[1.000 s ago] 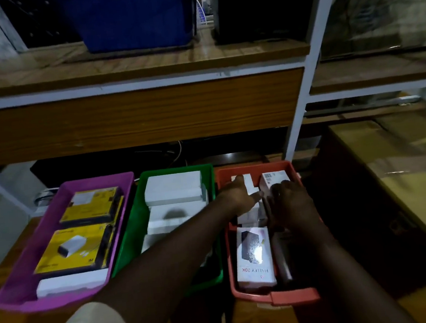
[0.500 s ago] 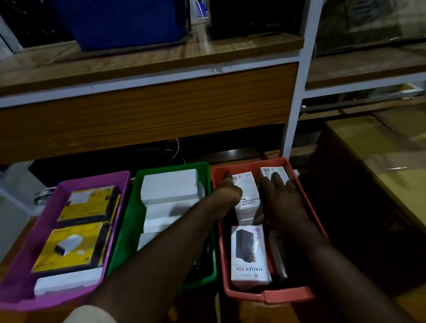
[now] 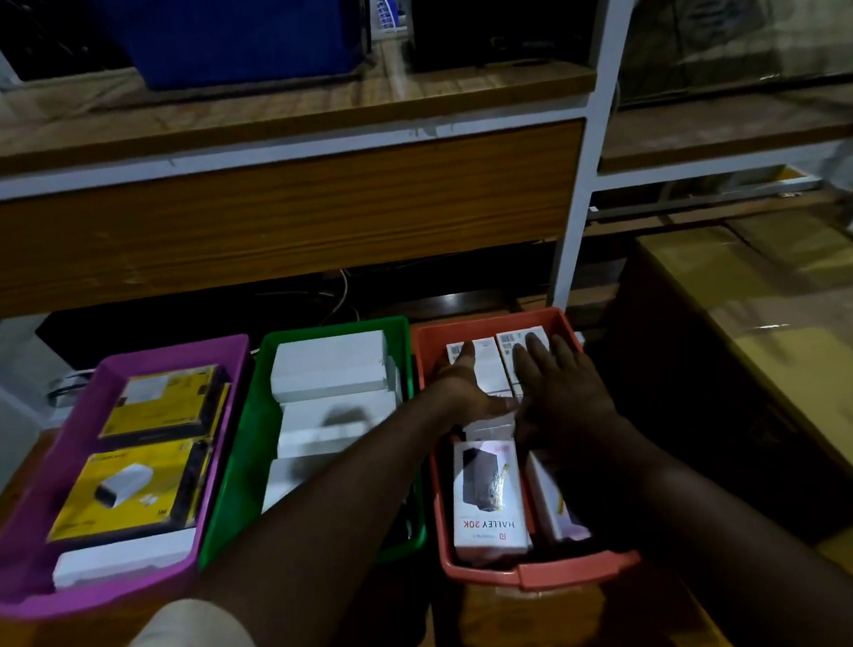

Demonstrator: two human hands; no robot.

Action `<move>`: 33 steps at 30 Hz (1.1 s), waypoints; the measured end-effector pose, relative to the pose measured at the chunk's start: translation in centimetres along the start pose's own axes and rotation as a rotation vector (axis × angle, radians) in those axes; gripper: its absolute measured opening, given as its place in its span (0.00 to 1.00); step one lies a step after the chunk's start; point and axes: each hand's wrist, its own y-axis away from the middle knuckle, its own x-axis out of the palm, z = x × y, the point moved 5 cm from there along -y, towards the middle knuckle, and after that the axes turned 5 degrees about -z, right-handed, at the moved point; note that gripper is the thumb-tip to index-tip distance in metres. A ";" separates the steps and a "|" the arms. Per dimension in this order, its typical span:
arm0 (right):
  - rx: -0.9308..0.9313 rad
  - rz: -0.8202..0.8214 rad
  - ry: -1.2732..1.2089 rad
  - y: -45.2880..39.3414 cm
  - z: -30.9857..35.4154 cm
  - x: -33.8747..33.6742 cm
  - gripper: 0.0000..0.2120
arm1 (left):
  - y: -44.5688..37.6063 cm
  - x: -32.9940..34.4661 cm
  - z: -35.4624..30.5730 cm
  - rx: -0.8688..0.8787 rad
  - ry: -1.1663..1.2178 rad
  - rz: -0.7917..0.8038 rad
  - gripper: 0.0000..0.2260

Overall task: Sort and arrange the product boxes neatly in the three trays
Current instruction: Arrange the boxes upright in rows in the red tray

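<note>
**Both hands flat in the red tray**

Left hand and right hand lie palms-down, fingers extended and loosely spread, on white boxes at the far end of the red tray (nothing pinched). The green tray holds white boxes, the purple tray yellow ones.

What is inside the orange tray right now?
The orange tray holds two white barcode boxes at the far end and a HALLEY 20K box near the front. The left hand and right hand cover whatever lies between.
</note>
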 end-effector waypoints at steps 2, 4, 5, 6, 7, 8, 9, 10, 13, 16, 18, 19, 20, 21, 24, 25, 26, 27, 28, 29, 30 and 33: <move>-0.007 -0.019 0.023 0.1 0.4 -0.9 0.58 | -0.2 -0.2 0.2 0.006 -0.067 -0.035 0.54; -0.019 -0.025 0.028 0.1 0.5 -1.5 0.58 | -0.3 -0.2 0.3 0.021 -0.105 -0.048 0.55; -0.021 -0.017 0.029 0.2 0.6 -1.7 0.57 | -0.3 0.0 0.3 0.030 -0.131 -0.038 0.55; -0.019 -0.019 0.022 0.2 0.6 -1.7 0.56 | -0.2 0.2 0.3 0.042 -0.168 -0.030 0.56; -0.018 -0.030 0.013 0.3 0.6 -1.9 0.54 | -0.1 0.4 0.3 0.050 -0.211 -0.028 0.56; -0.021 -0.045 0.010 0.4 0.6 -1.9 0.51 | 0.0 0.6 0.3 0.059 -0.252 -0.029 0.56; -0.029 -0.056 0.012 0.5 0.5 -2.0 0.48 | 0.1 0.8 0.3 0.069 -0.289 -0.036 0.55; -0.034 -0.056 0.011 0.6 0.5 -2.0 0.47 | 0.2 0.9 0.2 0.083 -0.317 -0.045 0.54; -0.039 -0.053 -0.005 0.8 0.3 -2.3 0.51 | 0.5 1.2 0.0 0.091 -0.336 -0.048 0.54; -0.021 -0.055 -0.031 1.6 0.1 -2.4 0.55 | 1.1 1.1 -0.1 0.087 -0.296 -0.049 0.57; -0.013 -0.105 -0.132 3.0 0.1 -3.2 0.54 | 2.1 0.6 -0.3 0.132 -0.316 -0.109 0.58; -0.005 -0.121 -0.195 4.2 0.3 -4.0 0.49 | 2.9 0.3 -0.3 0.178 -0.339 -0.156 0.56; 0.026 -0.159 -0.262 5.3 0.3 -4.7 0.40 | 3.8 0.0 -0.3 0.239 -0.350 -0.213 0.54; 0.088 -0.163 -0.327 6.5 0.3 -5.2 0.30 | 4.8 -0.3 -0.2 0.302 -0.338 -0.272 0.51; 0.200 0.100 -0.395 9.1 1.7 -4.7 0.23 | 7.9 -0.2 0.6 0.439 -0.357 -0.354 0.34; 0.182 0.223 -0.352 9.6 2.4 -4.0 0.27 | 8.6 0.2 0.8 0.469 -0.380 -0.355 0.31; 0.141 0.305 -0.302 9.8 3.1 -3.6 0.30 | 9.0 0.7 0.9 0.487 -0.391 -0.350 0.31; 0.101 0.348 -0.258 9.7 3.6 -3.1 0.32 | 9.2 1.1 0.8 0.492 -0.399 -0.339 0.32; 0.075 0.365 -0.227 9.5 3.9 -2.8 0.32 | 9.3 1.4 0.8 0.489 -0.419 -0.324 0.33; 0.059 0.384 -0.203 9.3 4.0 -2.6 0.31 | 9.4 1.5 0.6 0.482 -0.456 -0.302 0.33; 0.042 0.410 -0.179 9.2 4.1 -2.2 0.31 | 9.4 1.6 0.6 0.468 -0.495 -0.273 0.33; -0.016 0.432 -0.148 9.2 4.5 -1.2 0.34 | 9.9 1.9 0.7 0.428 -0.537 -0.180 0.29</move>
